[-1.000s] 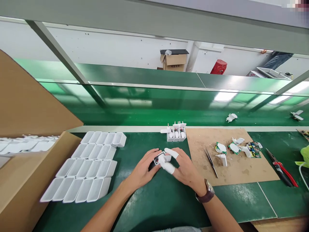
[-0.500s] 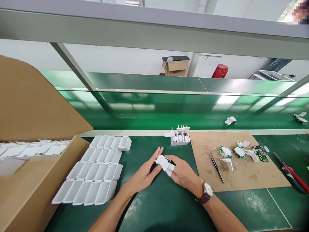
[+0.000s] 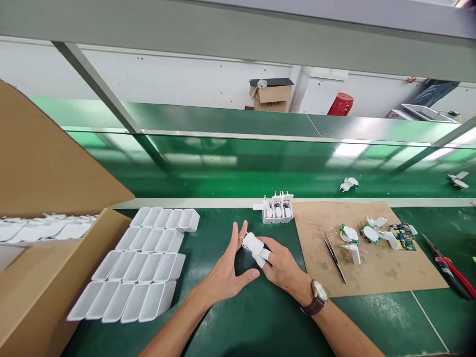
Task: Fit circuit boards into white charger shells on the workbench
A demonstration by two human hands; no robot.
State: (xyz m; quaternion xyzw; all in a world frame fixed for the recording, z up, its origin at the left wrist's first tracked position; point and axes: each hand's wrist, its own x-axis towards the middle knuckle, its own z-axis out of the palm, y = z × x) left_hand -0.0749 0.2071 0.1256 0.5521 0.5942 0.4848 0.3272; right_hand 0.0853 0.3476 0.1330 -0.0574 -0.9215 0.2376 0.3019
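My right hand (image 3: 284, 267) is closed on a small white plug part (image 3: 253, 243) with short metal pins. White coverings sit on two of that hand's fingertips, and a watch (image 3: 319, 293) is on the wrist. To the left of the part, my left hand (image 3: 232, 270) is open, thumb and fingers spread around it. Whether any left finger touches the part, I cannot tell. Beyond both hands, a small group of white housings (image 3: 277, 213) stands at the back of the green table (image 3: 223, 327), with plug pieces on top.
Rows of white open housings (image 3: 137, 267) lie at left beside a cardboard box (image 3: 104, 248) of white parts. At right, a brown sheet (image 3: 308, 218) carries tweezers (image 3: 333, 258) and circuit boards (image 3: 403, 235). Red-handled pliers (image 3: 448, 270) lie farther right. A shelf beam (image 3: 238, 37) crosses overhead.
My left hand has spread its thumb and fingers away from the plug part. My right hand still holds the part in nearly the same place. The camera view has shifted slightly.
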